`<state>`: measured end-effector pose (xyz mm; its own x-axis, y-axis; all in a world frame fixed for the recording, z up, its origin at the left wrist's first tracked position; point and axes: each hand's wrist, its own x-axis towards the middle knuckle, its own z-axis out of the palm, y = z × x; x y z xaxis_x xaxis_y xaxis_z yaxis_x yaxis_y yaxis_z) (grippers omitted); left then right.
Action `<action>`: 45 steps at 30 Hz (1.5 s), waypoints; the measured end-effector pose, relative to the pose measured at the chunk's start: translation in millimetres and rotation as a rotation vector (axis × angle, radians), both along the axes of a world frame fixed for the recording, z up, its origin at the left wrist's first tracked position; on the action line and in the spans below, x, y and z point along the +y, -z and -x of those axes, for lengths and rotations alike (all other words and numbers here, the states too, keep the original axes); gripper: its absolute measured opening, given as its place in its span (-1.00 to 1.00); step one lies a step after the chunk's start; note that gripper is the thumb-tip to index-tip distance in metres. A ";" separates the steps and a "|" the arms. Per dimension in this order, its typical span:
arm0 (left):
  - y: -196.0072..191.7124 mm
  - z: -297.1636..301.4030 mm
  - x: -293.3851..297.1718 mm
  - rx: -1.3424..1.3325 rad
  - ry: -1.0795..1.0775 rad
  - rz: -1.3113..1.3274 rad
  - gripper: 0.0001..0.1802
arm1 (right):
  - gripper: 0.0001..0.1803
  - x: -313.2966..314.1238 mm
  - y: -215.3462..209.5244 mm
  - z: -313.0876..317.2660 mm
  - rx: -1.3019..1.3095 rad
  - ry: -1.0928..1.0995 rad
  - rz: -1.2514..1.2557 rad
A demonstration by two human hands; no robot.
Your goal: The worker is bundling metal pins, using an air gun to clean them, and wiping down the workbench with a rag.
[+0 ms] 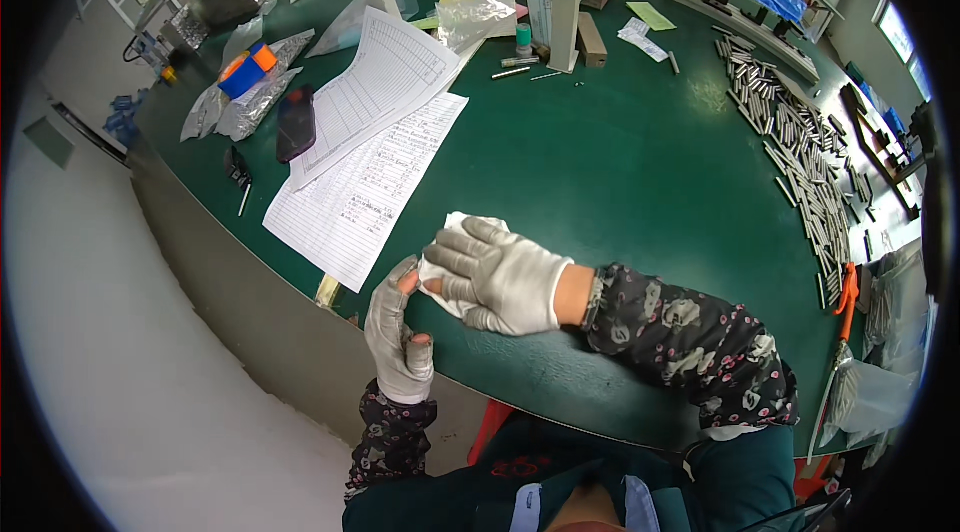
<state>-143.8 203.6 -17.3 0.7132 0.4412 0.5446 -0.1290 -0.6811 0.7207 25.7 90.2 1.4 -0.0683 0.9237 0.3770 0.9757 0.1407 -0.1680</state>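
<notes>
My right hand (495,277), in a pale glove with bare fingertips, lies palm down over a white cloth or tissue (455,219) on the green table (600,172). Its fingers are stretched out flat and hide most of the white piece. At the table's near edge, my left hand (398,332) wears a matching glove. The left fingers bend loosely toward the cloth, with the thumb apart from them; whether the fingertips touch the cloth is hard to tell.
Handwritten and printed sheets (370,182) lie to the left, beside a dark phone (296,122) and a blue-orange tape roll (247,70). Many metal pins (800,162) spread along the right, near an orange-handled tool (848,302). A white post (565,12) stands at the back.
</notes>
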 end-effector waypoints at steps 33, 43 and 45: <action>0.9 -9.1 -4.0 -0.011 -0.013 0.029 -0.28 | -0.48 -213.1 -40.4 -54.6 2.277 0.020 -0.664; 12.7 -6.9 6.6 -0.040 0.005 0.087 -0.40 | -0.22 -262.7 -44.3 -25.2 2.249 -0.146 -0.753; 18.1 -8.9 11.6 -0.047 0.019 0.088 -0.42 | -0.19 -262.3 -53.8 -15.9 2.010 0.213 -0.725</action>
<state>-134.9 215.2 -35.3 0.6965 0.4760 0.5369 -0.1758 -0.6123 0.7708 41.6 -172.1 55.1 0.8295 0.5583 -0.0135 -0.4025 0.5809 -0.7075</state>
